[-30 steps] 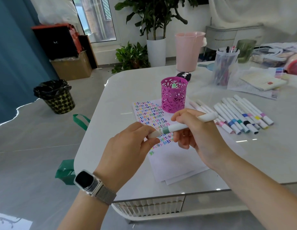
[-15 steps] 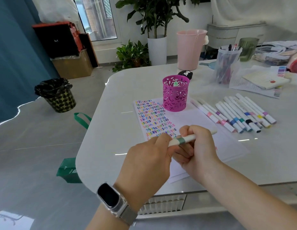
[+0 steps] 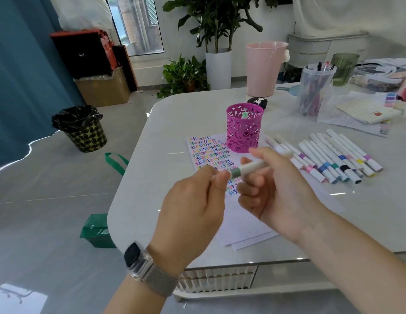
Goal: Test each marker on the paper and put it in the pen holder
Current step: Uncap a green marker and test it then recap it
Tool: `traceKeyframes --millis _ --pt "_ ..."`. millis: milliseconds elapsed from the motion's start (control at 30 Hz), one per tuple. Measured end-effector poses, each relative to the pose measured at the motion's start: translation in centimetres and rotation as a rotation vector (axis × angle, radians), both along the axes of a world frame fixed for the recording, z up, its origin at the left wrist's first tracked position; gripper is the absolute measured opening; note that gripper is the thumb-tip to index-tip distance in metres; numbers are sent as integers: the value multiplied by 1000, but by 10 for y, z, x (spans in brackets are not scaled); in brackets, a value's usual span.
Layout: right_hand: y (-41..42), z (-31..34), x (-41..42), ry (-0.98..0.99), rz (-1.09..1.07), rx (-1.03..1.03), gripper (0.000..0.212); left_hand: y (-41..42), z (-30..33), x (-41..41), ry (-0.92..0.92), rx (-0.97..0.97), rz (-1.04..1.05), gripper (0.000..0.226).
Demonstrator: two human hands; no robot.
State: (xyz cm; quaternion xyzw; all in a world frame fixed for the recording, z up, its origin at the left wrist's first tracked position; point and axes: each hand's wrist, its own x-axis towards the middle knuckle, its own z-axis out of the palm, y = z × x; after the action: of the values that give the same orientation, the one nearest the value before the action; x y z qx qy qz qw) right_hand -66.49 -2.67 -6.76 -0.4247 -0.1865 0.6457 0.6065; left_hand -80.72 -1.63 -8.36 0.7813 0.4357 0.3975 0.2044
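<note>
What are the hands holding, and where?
A marker: right hand grips its white barrel, left hand pinches the cap end.

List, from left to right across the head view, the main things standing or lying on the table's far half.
Paper covered in colour marks → pink pen holder → row of capped markers → clear tub of pens → green cup.

Bright window daylight, tabletop (image 3: 197, 114) glare, wide-angle warp

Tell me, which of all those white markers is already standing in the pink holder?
The green-capped white marker, poking up inside the pink cut-out metal pen holder. The rest lie flat on the table, except one held in both hands.
</note>
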Motion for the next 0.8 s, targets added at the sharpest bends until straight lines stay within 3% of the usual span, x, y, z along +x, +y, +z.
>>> traceKeyframes --millis 67,167,233,300,400,433,533,633,700,800 --pt "2 1 9 -177 -101 95 10 4 5 -4 -78 -35 66 51" --pt "2 -7 20 -915 -150 327 60 8 8 -13 -8 -66 135 58" --pt "2 -16 19 -1230 -10 446 73 11 8 -19 75 -101 131 58" --pt "3 -28 14 -1394 150 522 55 12 8 -23 131 -134 102 57" --pt "5 -37 6 -1663 258 592 11 12 8 -22 148 -157 85 55" --pt "7 -38 5 -1701 259 604 9 12 8 -21 134 -165 93 54" --pt "17 -32 12 -1599 223 558 19 17 6 -21 36 -200 110 49" --pt "29 -23 25 -1235 90 444 33 25 3 -26 2 -215 133 41" --pt "37 -17 35 -1025 36 372 49 28 1 -30 91 -198 129 36" --pt "47 -9 46 -860 10 315 67 30 -5 -31 347 -170 128 34"
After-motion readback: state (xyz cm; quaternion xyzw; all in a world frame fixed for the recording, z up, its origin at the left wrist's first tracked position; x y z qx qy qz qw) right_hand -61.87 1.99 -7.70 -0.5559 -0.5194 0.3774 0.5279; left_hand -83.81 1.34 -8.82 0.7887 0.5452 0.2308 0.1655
